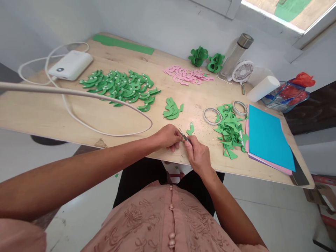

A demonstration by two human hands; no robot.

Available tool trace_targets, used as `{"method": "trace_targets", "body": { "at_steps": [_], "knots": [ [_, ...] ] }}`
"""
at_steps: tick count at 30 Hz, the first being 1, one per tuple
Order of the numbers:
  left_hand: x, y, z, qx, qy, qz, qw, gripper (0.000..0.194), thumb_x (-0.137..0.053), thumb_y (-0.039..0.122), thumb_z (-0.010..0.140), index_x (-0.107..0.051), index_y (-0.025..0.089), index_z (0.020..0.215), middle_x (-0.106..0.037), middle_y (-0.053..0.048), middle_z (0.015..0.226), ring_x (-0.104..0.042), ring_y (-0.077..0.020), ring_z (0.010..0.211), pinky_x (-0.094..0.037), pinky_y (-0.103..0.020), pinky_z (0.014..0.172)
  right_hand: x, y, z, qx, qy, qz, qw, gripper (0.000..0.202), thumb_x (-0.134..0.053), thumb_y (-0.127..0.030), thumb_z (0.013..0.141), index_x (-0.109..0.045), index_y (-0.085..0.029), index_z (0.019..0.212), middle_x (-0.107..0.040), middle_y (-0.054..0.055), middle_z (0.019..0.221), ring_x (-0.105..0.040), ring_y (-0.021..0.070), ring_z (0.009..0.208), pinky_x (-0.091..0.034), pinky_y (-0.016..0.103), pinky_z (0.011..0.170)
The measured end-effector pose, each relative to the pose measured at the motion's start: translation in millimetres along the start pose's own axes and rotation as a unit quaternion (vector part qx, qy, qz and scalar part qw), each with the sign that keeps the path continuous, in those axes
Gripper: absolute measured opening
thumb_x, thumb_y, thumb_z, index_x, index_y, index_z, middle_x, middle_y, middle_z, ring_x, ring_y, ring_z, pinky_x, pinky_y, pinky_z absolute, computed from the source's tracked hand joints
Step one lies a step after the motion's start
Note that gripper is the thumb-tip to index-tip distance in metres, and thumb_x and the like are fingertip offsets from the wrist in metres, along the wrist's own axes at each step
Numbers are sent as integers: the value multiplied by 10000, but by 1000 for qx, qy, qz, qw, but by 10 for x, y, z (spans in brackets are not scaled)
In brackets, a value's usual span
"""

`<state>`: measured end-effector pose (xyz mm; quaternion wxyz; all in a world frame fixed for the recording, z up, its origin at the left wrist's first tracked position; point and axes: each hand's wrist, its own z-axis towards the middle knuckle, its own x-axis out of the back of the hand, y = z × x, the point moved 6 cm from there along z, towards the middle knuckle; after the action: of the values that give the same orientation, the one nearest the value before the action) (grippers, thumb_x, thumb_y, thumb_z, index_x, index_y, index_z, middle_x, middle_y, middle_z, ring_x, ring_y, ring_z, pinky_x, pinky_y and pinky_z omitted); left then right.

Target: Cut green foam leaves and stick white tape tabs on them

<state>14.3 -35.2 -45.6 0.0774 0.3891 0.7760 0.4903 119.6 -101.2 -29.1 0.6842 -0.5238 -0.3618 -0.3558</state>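
Near the table's front edge, my right hand (pixel 198 154) is closed around small grey metal scissors (pixel 183 135), their slim blades pointing up and left. My left hand (pixel 169 137) meets the blades with its fingers pinched together. A speck of green shows between the hands, but what the left fingers hold is too small and covered to make out. Just beyond the blades lies one curved green paper piece (pixel 190 128) with a white patch at its tip. A small stack of green paper cut-outs (pixel 172 109) is farther back.
Curved green pieces (pixel 120 87) spread at left, near a white power bank (pixel 71 64) and its looping cable. Pink cut-outs (pixel 187 75) lie at the back. Green scraps (pixel 229 129), a tape roll (pixel 212 116) and blue paper sheets (pixel 270 136) occupy the right; a bottle (pixel 233 57) stands behind.
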Motion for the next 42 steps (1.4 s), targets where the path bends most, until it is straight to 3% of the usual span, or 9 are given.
{"method": "trace_targets", "body": {
  "at_steps": [21, 31, 42],
  "knots": [
    [58, -12, -51, -7, -18, 15, 1000, 143, -463, 68, 738, -575, 157, 741, -580, 29, 464, -525, -113, 360, -342, -202, 365, -43, -66, 49, 45, -27, -67, 996, 340, -262, -378, 964, -545, -197, 1014, -680, 57, 828, -603, 164, 619, -314, 237, 504],
    [43, -85, -73, 27, -42, -83, 995, 76, -497, 109, 770, -536, 159, 812, -607, 25, 478, -511, -101, 364, -303, -193, 371, -36, 121, 68, -37, 16, 106, 994, 295, -278, -372, 959, -513, -206, 1019, -688, 50, 833, -659, 189, 765, -436, 256, 648],
    [-17, -109, 1, 31, -56, -98, 993, 65, -531, 170, 796, -549, 149, 738, -621, 5, 482, -533, -109, 363, -313, -202, 367, -40, 126, 62, -36, 24, 118, 992, 288, -310, -355, 952, -529, -187, 1034, -696, 61, 846, -666, 188, 780, -458, 267, 695]
  ]
}}
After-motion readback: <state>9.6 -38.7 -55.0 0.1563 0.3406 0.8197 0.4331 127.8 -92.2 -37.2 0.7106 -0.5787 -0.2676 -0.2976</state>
